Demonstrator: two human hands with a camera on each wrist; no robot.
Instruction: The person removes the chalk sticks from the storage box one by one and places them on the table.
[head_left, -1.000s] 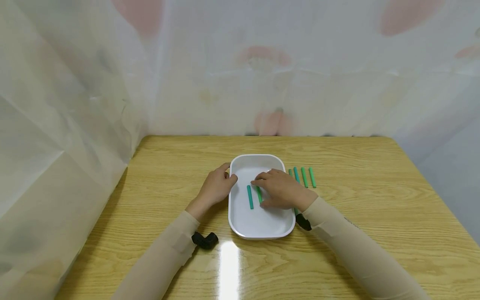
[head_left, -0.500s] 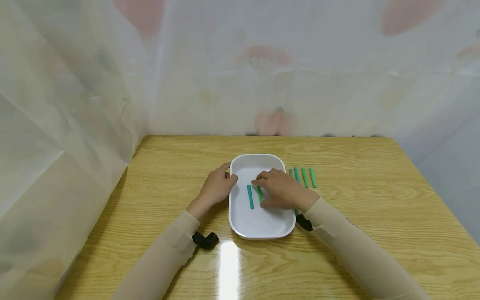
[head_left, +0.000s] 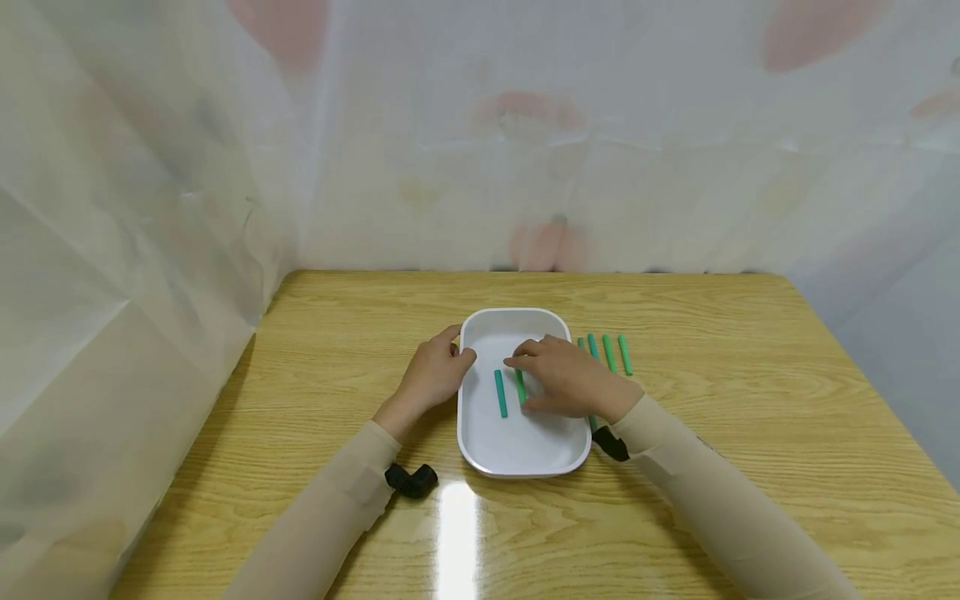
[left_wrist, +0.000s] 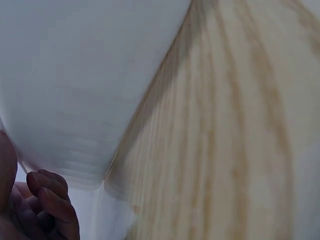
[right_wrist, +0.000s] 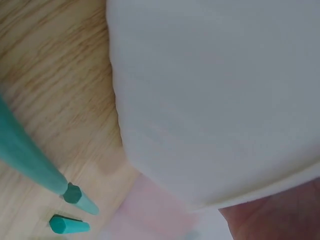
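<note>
The right hand's grip pinches a green stick inside the white tray; a teal stick lies beside it, nearer the tray's left edge, which the left hand's grip clasps; more sticks lie on the table along the tray's right edge.

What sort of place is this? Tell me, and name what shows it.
Probably a screened-off tabletop workspace, perhaps for recording: a wood-grain table bordered by pale, creased sheeting with pinkish blotches, and black devices worn at both wrists. The wider room is hidden.
</note>
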